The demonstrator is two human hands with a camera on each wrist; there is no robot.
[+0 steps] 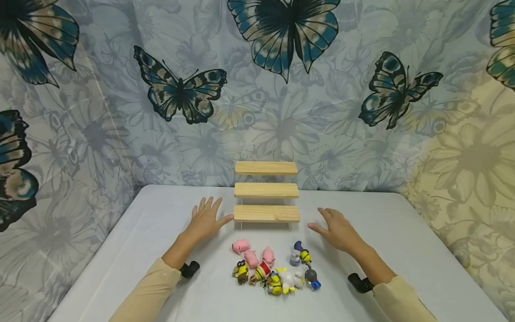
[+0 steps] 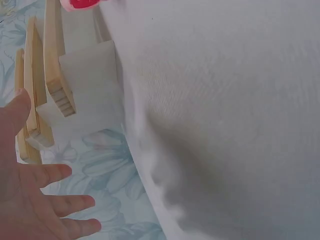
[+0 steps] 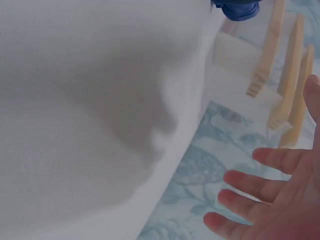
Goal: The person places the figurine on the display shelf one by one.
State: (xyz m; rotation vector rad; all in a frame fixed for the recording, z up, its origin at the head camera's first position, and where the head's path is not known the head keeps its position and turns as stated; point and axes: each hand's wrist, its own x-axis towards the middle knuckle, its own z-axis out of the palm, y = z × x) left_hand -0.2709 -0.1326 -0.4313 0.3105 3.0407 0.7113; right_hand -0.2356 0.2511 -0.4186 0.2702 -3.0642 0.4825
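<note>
My left hand (image 1: 205, 221) is spread beside the left end of a three-step wooden display stand (image 1: 266, 213), thumb close to the lowest board. On the other side my right hand (image 1: 338, 230) is held above the table, fingers extended and apart from the stand. Both hands hold nothing, and the wrist views show their fingers spread. Small toy figures lie in front of the stand, between the forearms: three pink pigs (image 1: 241, 246), several yellow figures (image 1: 275, 284), a white one with yellow feet (image 1: 288, 279) and a grey-and-blue one (image 1: 311, 275).
A white cloth covers the table (image 1: 169, 201). Behind it hangs a fabric backdrop (image 1: 281, 129) printed with butterflies and flowers. Black wrist cameras (image 1: 190, 269) sit under both forearms. Clear supports carry the wooden boards.
</note>
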